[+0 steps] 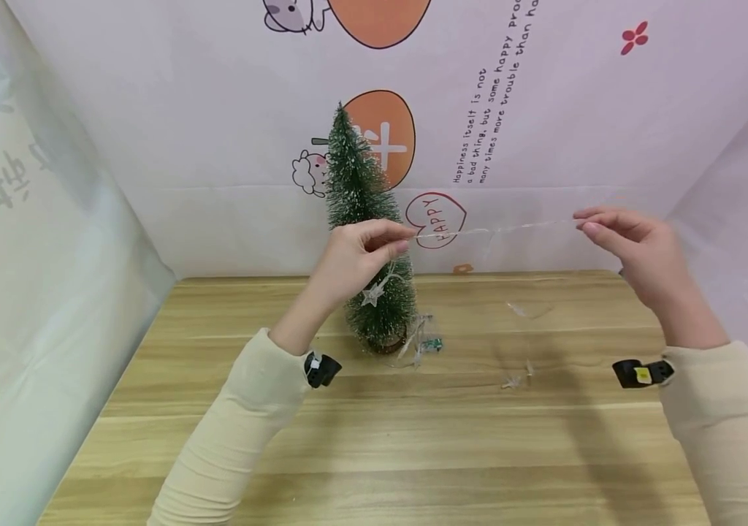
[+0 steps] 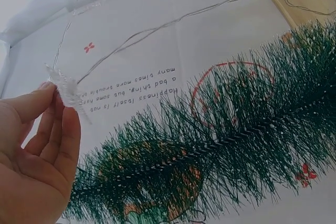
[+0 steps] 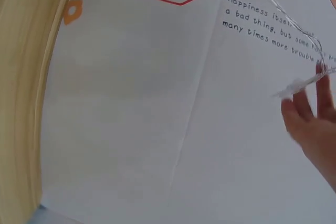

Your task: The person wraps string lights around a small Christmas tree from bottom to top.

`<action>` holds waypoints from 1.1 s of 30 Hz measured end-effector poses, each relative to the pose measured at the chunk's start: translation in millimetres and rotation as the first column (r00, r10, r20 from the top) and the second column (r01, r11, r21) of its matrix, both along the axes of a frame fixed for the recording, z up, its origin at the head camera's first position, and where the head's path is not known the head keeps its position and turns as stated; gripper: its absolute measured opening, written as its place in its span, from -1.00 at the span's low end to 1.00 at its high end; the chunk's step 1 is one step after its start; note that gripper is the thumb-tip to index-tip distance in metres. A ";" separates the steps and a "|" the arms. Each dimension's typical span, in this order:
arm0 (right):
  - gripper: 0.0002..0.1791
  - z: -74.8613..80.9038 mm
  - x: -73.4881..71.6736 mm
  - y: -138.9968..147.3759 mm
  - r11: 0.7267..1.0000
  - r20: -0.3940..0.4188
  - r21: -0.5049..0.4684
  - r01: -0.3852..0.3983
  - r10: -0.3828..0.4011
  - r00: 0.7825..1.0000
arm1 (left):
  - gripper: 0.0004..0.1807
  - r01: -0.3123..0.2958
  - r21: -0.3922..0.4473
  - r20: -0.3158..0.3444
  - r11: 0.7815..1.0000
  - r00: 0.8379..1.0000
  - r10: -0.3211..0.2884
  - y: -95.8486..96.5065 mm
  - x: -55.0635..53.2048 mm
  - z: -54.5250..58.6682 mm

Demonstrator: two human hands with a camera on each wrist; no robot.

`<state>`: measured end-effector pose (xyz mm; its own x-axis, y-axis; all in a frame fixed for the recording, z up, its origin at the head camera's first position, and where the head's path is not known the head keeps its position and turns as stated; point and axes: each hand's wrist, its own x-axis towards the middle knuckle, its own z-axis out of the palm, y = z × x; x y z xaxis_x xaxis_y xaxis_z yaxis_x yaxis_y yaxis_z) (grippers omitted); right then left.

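Note:
My left hand (image 1: 364, 256) is raised in front of the small green artificial Christmas tree (image 1: 361, 190). It pinches a thin clear string of star lights (image 1: 479, 231). A clear star (image 1: 372, 294) hangs just below that hand, and its ridged body (image 2: 68, 90) appears beside the fingertips in the left wrist view. My right hand (image 1: 637, 248), off to the right at about the same height, pinches the same string between thumb and fingers. The strand runs nearly straight between both hands. At the right fingertips a clear, blurred piece (image 3: 296, 85) shows in the right wrist view.
More of the string lies on the wooden table (image 1: 374, 453), with a clear star (image 1: 512, 382) on the right. By the tree's base sits a small green circuit board (image 1: 433, 344) among tangled wire. A printed cloth backdrop (image 1: 545, 146) rises behind the table.

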<state>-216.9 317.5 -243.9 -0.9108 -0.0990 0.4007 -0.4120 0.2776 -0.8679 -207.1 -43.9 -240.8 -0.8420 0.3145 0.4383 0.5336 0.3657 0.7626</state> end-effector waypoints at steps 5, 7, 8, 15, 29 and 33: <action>-0.67 -3.8 -4.0 8.2 0.865 -0.012 -0.393 -0.313 0.336 0.942 | -0.80 0.022 -0.108 -0.127 0.994 0.991 -0.036 -0.9 -0.5 -1.9; -0.64 -4.9 -5.5 11.2 0.836 -0.044 -0.413 -0.362 0.378 0.925 | -0.78 0.029 -0.156 -0.167 0.987 0.984 -0.055 -1.0 -0.2 -1.8; -0.62 -5.2 -6.6 12.8 0.820 -0.060 -0.417 -0.392 0.406 0.912 | -0.77 0.030 -0.177 -0.179 0.984 0.982 -0.062 -1.1 -0.1 -1.8; -0.64 -4.4 -9.5 20.1 0.780 -0.093 -0.391 -0.488 0.494 0.865 | -0.67 0.022 -0.245 -0.202 0.969 0.977 -0.073 -2.6 -1.9 -2.0; -0.62 11.7 -9.7 39.1 0.838 0.089 -0.455 -0.300 0.379 0.921 | -0.58 0.028 -0.088 -0.169 0.996 0.985 -0.043 -6.2 -5.8 0.6; -0.57 20.0 -13.5 39.6 0.731 0.021 -0.578 -0.364 0.459 0.888 | -0.54 0.054 -0.067 -0.132 0.996 0.989 -0.063 -5.8 -7.0 1.4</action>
<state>-230.4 357.1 -223.9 -0.8855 -0.2875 0.3651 -0.2238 -0.4248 -0.8772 -214.2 -49.7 -239.4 -0.7566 0.3919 0.5234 0.6510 0.3758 0.6596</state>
